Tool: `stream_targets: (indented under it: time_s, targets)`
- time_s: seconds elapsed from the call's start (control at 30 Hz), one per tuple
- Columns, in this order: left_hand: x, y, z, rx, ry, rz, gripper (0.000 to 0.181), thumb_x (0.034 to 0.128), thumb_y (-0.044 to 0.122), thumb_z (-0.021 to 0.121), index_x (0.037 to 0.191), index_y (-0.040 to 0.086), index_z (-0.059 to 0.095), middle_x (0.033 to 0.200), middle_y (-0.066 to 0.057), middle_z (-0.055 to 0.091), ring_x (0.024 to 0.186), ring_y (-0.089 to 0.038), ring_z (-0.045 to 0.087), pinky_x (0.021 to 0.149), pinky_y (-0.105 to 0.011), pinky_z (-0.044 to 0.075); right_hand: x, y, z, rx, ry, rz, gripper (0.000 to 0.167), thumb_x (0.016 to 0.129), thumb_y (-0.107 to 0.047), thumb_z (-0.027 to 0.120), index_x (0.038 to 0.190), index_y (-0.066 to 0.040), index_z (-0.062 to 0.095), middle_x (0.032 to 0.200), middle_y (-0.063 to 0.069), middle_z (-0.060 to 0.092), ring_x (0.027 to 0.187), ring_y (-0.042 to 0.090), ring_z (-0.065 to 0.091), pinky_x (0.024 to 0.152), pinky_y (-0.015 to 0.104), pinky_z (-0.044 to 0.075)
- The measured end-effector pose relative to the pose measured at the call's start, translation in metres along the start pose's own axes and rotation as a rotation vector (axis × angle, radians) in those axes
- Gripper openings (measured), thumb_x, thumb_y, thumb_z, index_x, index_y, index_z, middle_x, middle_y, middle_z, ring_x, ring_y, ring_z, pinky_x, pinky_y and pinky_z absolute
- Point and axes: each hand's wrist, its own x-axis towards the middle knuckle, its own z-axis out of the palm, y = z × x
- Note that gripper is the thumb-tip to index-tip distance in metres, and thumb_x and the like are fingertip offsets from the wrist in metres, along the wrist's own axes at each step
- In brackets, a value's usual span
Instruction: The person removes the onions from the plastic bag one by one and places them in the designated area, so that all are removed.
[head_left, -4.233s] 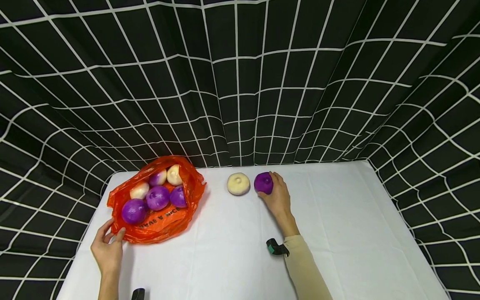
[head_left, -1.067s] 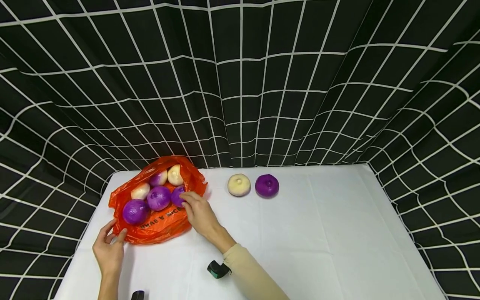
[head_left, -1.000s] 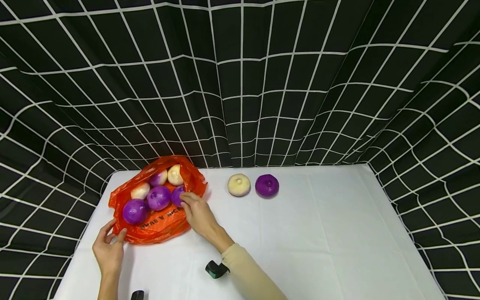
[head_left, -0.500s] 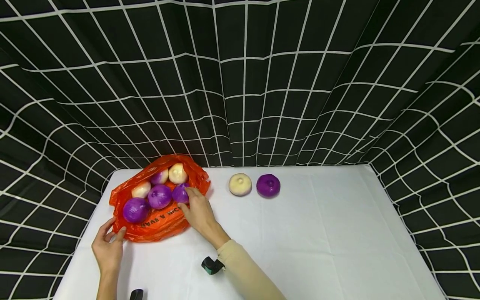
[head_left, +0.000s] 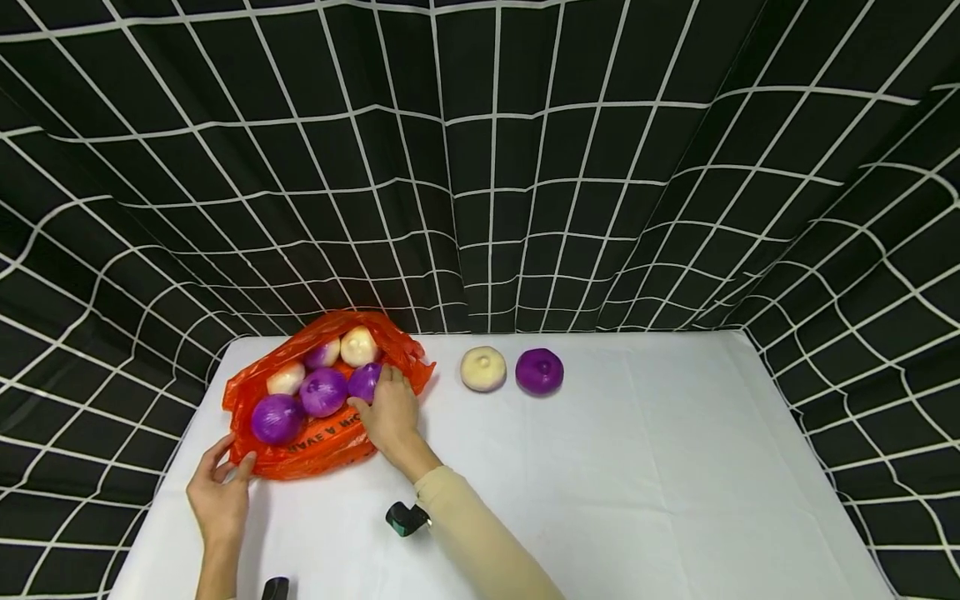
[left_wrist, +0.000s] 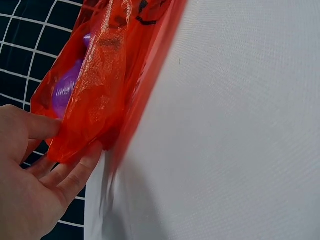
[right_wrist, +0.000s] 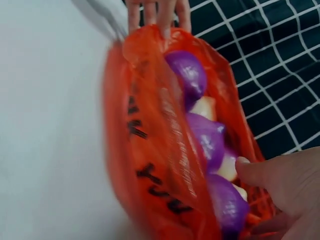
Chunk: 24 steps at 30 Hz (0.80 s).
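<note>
A red plastic bag (head_left: 330,457) lies with its mouth spread, holding several onions, some purple and some pale. My left hand (head_left: 220,502) pinches the bag's near-left edge; in the left wrist view, thumb and fingers sit on opposite sides of the film. My right hand (head_left: 393,414) is in the bag's right side, spread around the rightmost purple onion (head_left: 364,382). In the right wrist view its thumb stands a little apart from that onion (right_wrist: 227,205), and the other fingers are partly hidden beside the bag wall. Whether they touch the onion is unclear.
Right of the bag, a pale onion (head_left: 483,369) and a purple onion (head_left: 539,372) stand side by side on the white tablecloth (head_left: 600,483). A black curtain with white grid lines (head_left: 525,208) rises behind and at both sides.
My right hand set the purple onion beside the pale one, then moved left to the bag. The bag's right edge has shifted right, baring more of the rightmost onion. My left hand stays.
</note>
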Motion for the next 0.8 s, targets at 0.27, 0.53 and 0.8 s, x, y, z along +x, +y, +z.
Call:
stream_targets:
  time_s: [0.27, 0.53, 0.8]
  targets:
    - [0.000, -0.002, 0.002, 0.024, 0.002, 0.003, 0.046, 0.0846, -0.012, 0.066, 0.128, 0.000, 0.061, 0.107, 0.019, 0.055, 0.069, 0.004, 0.054, 0.058, -0.004, 0.048, 0.004, -0.010, 0.018, -0.217, 0.015, 0.063, 0.089, 0.082, -0.060, 0.068, 0.144, -0.001, 0.043, 0.136, 0.015, 0.052, 0.122, 0.027, 0.055, 0.090, 0.033, 0.054]
    - [-0.001, 0.000, 0.002, 0.025, 0.007, -0.012, 0.045, 0.0851, -0.011, 0.066, 0.129, -0.003, 0.060, 0.106, 0.019, 0.054, 0.069, 0.004, 0.053, 0.058, -0.004, 0.047, 0.008, -0.007, 0.028, -0.313, 0.048, 0.059, 0.080, 0.085, -0.054, 0.070, 0.141, -0.001, 0.047, 0.127, 0.010, 0.058, 0.109, 0.021, 0.059, 0.082, 0.031, 0.054]
    - [-0.001, -0.001, 0.002, 0.019, 0.009, -0.027, 0.045, 0.0856, -0.011, 0.065, 0.129, -0.006, 0.058, 0.105, 0.020, 0.054, 0.070, 0.004, 0.053, 0.058, -0.004, 0.047, 0.009, -0.003, 0.029, -0.270, 0.082, 0.026, 0.068, 0.079, -0.041, 0.080, 0.129, -0.003, 0.054, 0.122, 0.011, 0.060, 0.102, 0.022, 0.060, 0.078, 0.030, 0.056]
